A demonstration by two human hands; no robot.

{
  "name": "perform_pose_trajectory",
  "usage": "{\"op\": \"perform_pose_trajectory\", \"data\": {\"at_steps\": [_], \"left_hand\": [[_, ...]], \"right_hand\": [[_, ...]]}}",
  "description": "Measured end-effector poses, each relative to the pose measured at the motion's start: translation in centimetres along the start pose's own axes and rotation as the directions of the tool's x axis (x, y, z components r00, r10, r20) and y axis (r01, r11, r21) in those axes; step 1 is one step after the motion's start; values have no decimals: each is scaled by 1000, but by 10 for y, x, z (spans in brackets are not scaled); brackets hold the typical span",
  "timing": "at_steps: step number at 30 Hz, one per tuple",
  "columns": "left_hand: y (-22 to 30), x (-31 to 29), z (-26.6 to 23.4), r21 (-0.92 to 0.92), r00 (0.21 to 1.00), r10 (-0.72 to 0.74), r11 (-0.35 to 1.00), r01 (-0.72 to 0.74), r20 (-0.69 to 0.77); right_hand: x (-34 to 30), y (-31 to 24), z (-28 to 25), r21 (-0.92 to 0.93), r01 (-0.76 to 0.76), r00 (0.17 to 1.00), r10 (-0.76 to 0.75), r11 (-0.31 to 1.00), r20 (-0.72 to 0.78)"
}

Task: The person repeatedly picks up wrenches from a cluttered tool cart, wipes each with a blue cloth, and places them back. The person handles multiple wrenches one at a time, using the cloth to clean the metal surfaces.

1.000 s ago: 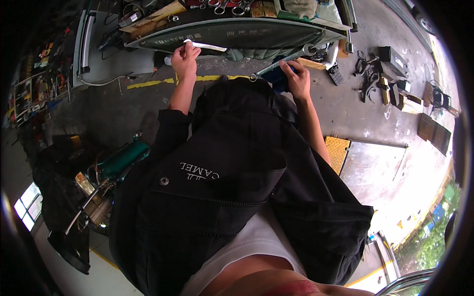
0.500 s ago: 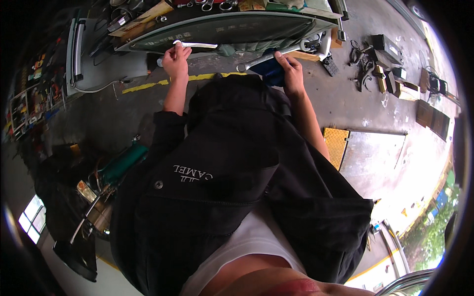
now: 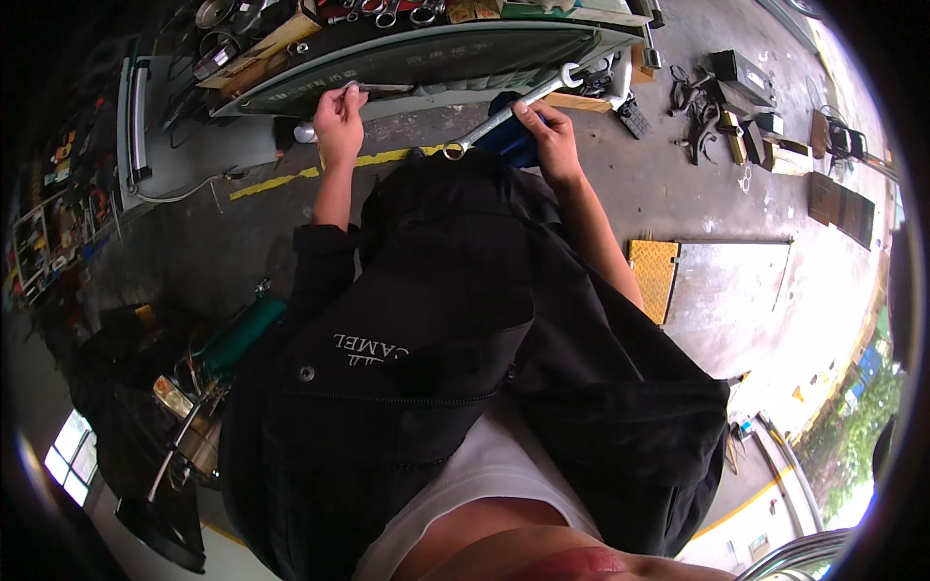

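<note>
My left hand (image 3: 339,126) is closed around one end of a slim wrench (image 3: 389,88). The wrench points right and looks dark and thin from this angle. My right hand (image 3: 549,145) grips a larger silver combination wrench (image 3: 490,124) by the middle of its shaft. This one slants, its ring end low on the left near my dark clothing and its open jaw up on the right. Dark blue cloth (image 3: 518,150) shows beneath and beside my right hand; whether the fingers touch it, I cannot tell.
A dark-fronted cabinet (image 3: 417,63) stands ahead, with several wrenches (image 3: 387,12) and other tools on top. Several boxes (image 3: 744,77) and metal parts lie on the floor at right, beyond a black keypad-like object (image 3: 633,118). A green cylinder (image 3: 242,329) sits at left.
The larger wrench has shifted left and tilted more steeply, its jaw rising and its ring end dropping. The slim wrench has turned from bright and broad to dark and thin.
</note>
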State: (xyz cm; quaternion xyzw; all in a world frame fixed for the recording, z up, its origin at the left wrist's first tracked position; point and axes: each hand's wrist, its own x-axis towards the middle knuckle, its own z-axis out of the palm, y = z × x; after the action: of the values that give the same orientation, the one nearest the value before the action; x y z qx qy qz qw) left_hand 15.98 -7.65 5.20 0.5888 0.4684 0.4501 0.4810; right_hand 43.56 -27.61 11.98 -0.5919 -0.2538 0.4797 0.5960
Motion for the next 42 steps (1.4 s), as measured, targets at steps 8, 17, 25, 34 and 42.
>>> {"op": "perform_pose_trajectory", "data": {"at_steps": [8, 17, 25, 34, 42], "left_hand": [[30, 5, 53, 524, 939, 68, 815, -247, 336], [-15, 17, 68, 591, 896, 126, 712, -380, 425], [57, 3, 76, 393, 842, 161, 828, -399, 515], [117, 7, 69, -32, 677, -191, 953, 303, 711], [106, -10, 78, -73, 687, -311, 880, 469, 657]], "right_hand": [[4, -1, 0, -206, 46, 999, -45, 977, 6], [15, -46, -13, -576, 322, 941, -183, 751, 286], [39, -81, -3, -724, 590, 803, -162, 357, 574], [50, -59, 14, -646, 506, 717, 137, 571, 683], [37, -49, -9, -520, 433, 738, 41, 737, 673]]}}
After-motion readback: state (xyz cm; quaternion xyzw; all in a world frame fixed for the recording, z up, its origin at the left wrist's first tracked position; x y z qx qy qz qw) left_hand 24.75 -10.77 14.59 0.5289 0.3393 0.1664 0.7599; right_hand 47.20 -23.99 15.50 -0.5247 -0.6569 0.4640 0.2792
